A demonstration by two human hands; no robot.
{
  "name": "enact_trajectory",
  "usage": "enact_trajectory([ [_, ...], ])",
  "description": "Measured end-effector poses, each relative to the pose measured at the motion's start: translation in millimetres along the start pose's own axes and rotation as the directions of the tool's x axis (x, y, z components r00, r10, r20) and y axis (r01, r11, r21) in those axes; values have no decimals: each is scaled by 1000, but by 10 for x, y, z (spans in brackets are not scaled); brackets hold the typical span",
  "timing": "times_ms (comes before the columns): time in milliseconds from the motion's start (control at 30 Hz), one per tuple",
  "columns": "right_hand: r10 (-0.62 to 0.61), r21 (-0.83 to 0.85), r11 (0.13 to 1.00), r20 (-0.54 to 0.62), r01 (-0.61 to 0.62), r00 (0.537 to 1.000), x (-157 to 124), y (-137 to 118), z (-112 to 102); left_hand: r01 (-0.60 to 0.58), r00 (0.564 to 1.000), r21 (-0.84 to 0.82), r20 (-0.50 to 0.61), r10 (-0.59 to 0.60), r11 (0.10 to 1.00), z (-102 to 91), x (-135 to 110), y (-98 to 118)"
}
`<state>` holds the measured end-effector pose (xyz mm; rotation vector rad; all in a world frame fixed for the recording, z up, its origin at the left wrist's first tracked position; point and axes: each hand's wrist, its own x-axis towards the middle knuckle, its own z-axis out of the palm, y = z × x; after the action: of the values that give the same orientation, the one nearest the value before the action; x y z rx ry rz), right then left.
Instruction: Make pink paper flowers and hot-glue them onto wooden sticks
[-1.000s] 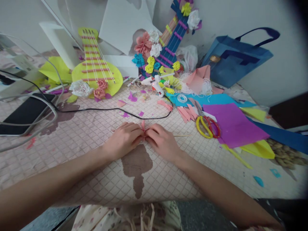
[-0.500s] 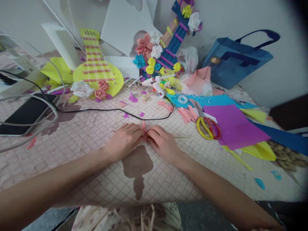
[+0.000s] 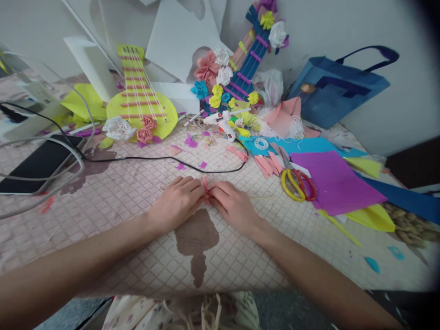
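Note:
My left hand (image 3: pixel 178 200) and my right hand (image 3: pixel 232 203) meet knuckle to knuckle on the pink checked tablecloth (image 3: pixel 113 201). Both have their fingers curled down and pinch a small pink paper piece (image 3: pixel 205 184) between them; only its upper tip shows above the fingers. A thin wooden stick (image 3: pixel 259 197) lies just right of my right hand. Under my wrists is a brown worn patch (image 3: pixel 195 238) in the cloth.
A black cable (image 3: pixel 144 158) runs across behind my hands. Yellow and red scissors (image 3: pixel 297 183) lie on the right beside purple paper (image 3: pixel 335 181) and pink strips (image 3: pixel 270 163). A glue gun (image 3: pixel 223 123), a yellow paper guitar (image 3: pixel 140 103), a blue paper guitar (image 3: pixel 247 64), a tablet (image 3: pixel 34 162) and a blue bag (image 3: pixel 338 89) stand further back.
Both hands keep their pinch on the pink piece in the same spot. The view has tilted slightly, so everything sits a little lower in the picture.

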<state>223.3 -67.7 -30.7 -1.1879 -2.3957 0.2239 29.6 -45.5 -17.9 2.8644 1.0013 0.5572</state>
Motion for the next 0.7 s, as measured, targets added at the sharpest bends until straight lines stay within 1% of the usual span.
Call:
enact_trajectory([
  [200, 23, 24, 999, -30, -22, 999, 4, 18, 2, 24, 999, 42, 36, -26, 999, 4, -6, -1],
  [367, -2, -7, 1000, -14, 2, 1000, 11, 18, -4, 37, 999, 20, 13, -37, 999, 9, -1, -2],
  [533, -25, -9, 1000, 2, 25, 1000, 8, 14, -22, 15, 1000, 42, 20, -16, 999, 2, 3, 5],
  [700, 11, 11, 1000, -40, -11, 999, 3, 7, -3, -5, 1000, 112, 19, 3, 994, 16, -7, -5],
])
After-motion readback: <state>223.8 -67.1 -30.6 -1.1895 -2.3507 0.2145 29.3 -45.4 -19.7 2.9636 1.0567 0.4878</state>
